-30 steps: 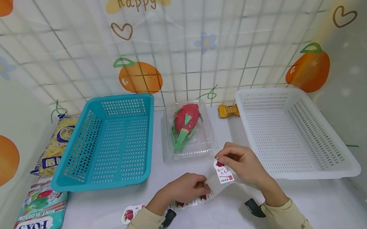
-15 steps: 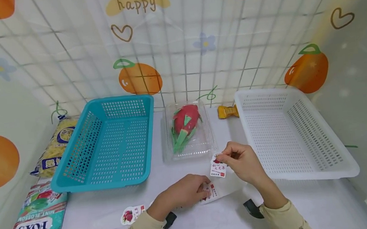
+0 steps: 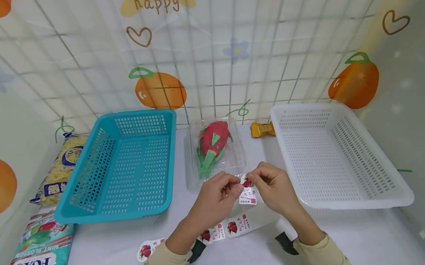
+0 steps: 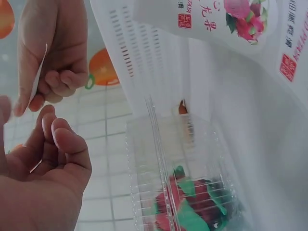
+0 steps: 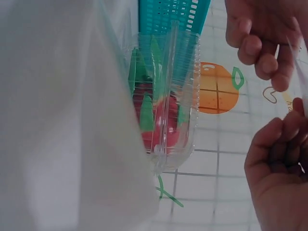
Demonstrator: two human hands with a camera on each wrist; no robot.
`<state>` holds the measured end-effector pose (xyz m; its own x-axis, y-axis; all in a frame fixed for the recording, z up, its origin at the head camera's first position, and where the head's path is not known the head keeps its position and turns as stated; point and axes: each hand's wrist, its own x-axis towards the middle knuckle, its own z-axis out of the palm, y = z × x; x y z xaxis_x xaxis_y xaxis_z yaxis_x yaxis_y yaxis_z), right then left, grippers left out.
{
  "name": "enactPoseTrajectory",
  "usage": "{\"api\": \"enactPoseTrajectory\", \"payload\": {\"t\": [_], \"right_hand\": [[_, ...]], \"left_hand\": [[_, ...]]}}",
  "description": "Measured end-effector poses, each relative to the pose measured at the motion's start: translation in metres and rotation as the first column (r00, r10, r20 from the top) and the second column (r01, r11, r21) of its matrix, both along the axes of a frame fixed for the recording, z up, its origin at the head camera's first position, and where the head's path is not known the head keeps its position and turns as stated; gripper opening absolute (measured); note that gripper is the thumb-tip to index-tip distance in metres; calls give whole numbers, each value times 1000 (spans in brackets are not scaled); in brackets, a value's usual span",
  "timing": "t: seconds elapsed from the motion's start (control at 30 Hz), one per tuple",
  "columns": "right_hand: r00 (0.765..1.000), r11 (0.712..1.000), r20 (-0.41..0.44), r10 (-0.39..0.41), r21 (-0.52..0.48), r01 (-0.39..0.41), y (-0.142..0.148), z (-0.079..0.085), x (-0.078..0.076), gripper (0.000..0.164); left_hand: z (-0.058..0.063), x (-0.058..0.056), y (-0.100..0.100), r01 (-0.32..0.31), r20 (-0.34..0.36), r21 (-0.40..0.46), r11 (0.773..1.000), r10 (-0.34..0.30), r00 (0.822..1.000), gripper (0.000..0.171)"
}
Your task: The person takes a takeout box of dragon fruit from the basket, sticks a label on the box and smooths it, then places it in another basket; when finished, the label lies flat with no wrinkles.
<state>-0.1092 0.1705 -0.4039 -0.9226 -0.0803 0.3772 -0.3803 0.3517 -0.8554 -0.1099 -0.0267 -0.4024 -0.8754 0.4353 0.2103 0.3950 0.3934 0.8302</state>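
Observation:
My right hand (image 3: 275, 188) pinches a dragon fruit sticker (image 3: 247, 197) by its upper edge, above the table. My left hand (image 3: 213, 200) has come up on the sticker's left side, its fingertips right at the edge. In the left wrist view, the left fingers (image 4: 70, 139) are loosely bent, with a gap between thumb and index finger. A backing strip of dragon fruit stickers (image 3: 237, 226) lies below the hands, partly hidden by the left forearm. Behind the hands sits a clear plastic clamshell box (image 3: 235, 164) with a red and green dragon fruit (image 3: 214, 140) inside.
A teal basket (image 3: 170, 170) stands at the left and a white basket (image 3: 288, 159) at the right. A small orange-yellow packet (image 3: 262, 129) lies by the white basket. A FOX'S candy bag (image 3: 37, 249) and a yellow food bag (image 3: 60, 172) lie at the far left.
My left hand has let go of the sticker strip and risen to the sticker. The strip now lies on the table. The right hand has shifted slightly left with the sticker.

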Motion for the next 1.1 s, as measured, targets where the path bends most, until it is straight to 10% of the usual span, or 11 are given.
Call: {"api": "enactPoseTrajectory", "payload": {"t": [0.37,0.7,1.1], "right_hand": [[980,986,-184,-78,132,103,-10,-3,-1,21],[985,997,169,37,63,-48,-15,-1,0,10],[975,985,215,-52,174,14,-23,-1,2,34]], "left_hand": [[2,-2,11,-63,-81,98,993,71,994,11],[1,-9,6,-175,-81,121,977,186,979,15],[4,-18,-1,-152,-34,115,982,157,987,5]]}}
